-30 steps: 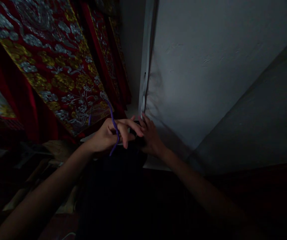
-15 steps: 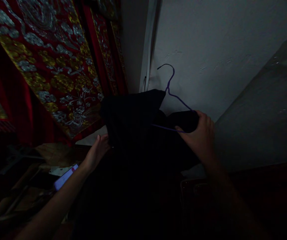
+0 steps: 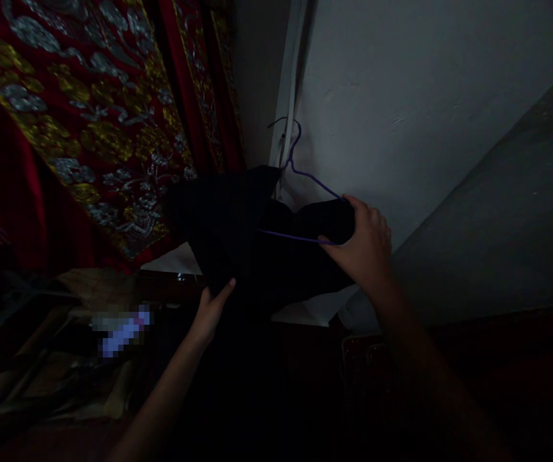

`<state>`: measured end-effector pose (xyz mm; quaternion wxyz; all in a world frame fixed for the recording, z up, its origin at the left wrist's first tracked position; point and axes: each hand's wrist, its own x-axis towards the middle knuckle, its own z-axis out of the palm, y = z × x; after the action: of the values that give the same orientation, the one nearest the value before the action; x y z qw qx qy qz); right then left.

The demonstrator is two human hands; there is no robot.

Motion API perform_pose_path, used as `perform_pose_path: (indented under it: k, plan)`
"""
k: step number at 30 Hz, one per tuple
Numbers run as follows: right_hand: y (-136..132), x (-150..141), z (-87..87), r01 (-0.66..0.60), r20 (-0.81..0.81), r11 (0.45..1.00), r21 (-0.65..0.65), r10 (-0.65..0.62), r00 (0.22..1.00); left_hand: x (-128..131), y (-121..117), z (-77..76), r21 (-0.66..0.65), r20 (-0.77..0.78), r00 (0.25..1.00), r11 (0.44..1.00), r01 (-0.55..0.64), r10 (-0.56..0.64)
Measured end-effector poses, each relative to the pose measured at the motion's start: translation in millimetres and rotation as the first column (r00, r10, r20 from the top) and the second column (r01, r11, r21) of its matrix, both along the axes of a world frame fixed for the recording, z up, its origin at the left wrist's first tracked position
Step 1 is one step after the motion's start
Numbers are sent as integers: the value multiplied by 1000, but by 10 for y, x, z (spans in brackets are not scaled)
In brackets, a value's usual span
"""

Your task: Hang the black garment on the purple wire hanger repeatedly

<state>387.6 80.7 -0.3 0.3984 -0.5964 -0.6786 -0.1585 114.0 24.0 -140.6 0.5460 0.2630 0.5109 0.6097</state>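
Note:
A dark garment [image 3: 219, 218], almost black in the dim light, hangs over a thin purple clothes hanger [image 3: 312, 176]. The hanger's hook points up and to the left. My right hand [image 3: 365, 240] is closed round the hanger's right end and the cloth there, thumb on the lower bar and fingers on the upper slope. Lower down on the left, my left hand [image 3: 212, 314] holds the garment, its thumb lying across the front and its other fingers mostly hidden by the cloth. The garment's lower part fades into darkness.
Red drapery [image 3: 108, 128] with gold and silver embroidery hangs at the left. Behind the hanger stands a pale wall [image 3: 401, 96] with a narrow upright strip [image 3: 289, 83]. A lit, blurred-out screen [image 3: 125, 333] lies among clutter at lower left. A grey sheet [image 3: 502, 237] slopes at right.
The hanger and garment have shifted left in view with my right hand. My left hand has moved right and down along the garment, and its thumb now shows on the front.

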Motion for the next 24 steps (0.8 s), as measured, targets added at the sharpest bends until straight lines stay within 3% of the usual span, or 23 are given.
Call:
perform_pose_path:
  k: [5,10,13,16,18,20,22,24]
  plan:
    - [-51,26,52,-83,25,996,12,83,996,48,-202,-92,-80,71,996,996,-44,50]
    - [-293,-16,-137,-370,-10,928,-52,370,929,96,-416,-190,-141,131,987,988,-71,89]
    - [-360,-231,-297,-587,-258,810,-11,565,784,124,-521,-268,-170,160,984,984,-45,73]
    - [-329,-486,-373,-683,-497,711,166,659,565,150,-595,-320,-198,179,981,979,-40,76]
    - [-293,-591,-397,-616,-582,728,300,652,486,161,-627,-333,-228,192,976,972,-55,100]
    - [-295,-635,-483,-468,-681,808,358,569,461,161,-648,-339,-249,204,971,966,-67,121]
    - [-384,-667,-701,-365,-800,889,275,422,427,153,-657,-350,-257,217,968,964,-72,130]
    - [-579,-741,-1060,-423,-880,903,75,260,398,148,-660,-373,-251,240,962,966,-66,128]
